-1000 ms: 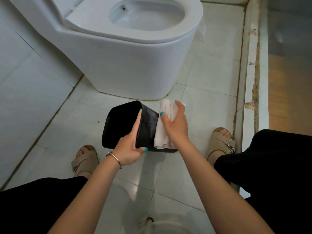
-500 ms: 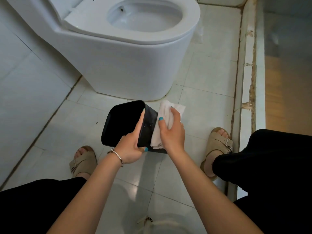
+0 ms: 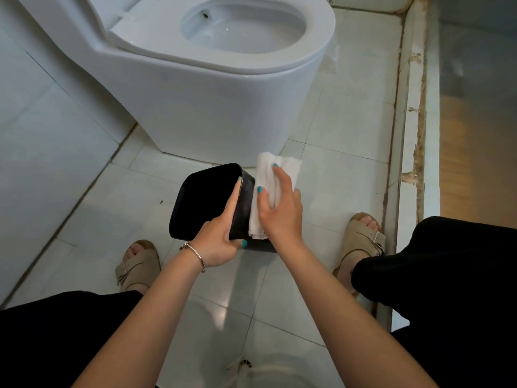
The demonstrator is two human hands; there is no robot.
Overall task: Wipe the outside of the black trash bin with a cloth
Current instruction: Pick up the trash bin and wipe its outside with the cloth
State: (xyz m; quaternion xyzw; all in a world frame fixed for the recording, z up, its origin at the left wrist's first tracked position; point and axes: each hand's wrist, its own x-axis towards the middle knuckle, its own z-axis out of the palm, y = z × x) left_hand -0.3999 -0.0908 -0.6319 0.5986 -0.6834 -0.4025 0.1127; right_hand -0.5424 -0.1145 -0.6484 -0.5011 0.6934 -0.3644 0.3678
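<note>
The black trash bin (image 3: 204, 203) is tipped with its open mouth toward the left, held above the tiled floor. My left hand (image 3: 219, 240) grips its near rim, fingers inside the mouth and thumb on the outer wall. My right hand (image 3: 279, 211) presses a folded white cloth (image 3: 265, 180) flat against the bin's right outer side. The cloth covers most of that side, and its top edge sticks out past the bin's bottom end.
A white toilet (image 3: 212, 88) stands just beyond the bin. My two sandalled feet (image 3: 138, 261) (image 3: 362, 236) rest on the white floor tiles on either side. A raised, stained threshold (image 3: 414, 121) runs along the right, with a tiled wall (image 3: 42, 135) on the left.
My right hand slid the cloth down the bin's side toward me, then back up away from me. The left hand kept its grip on the rim.
</note>
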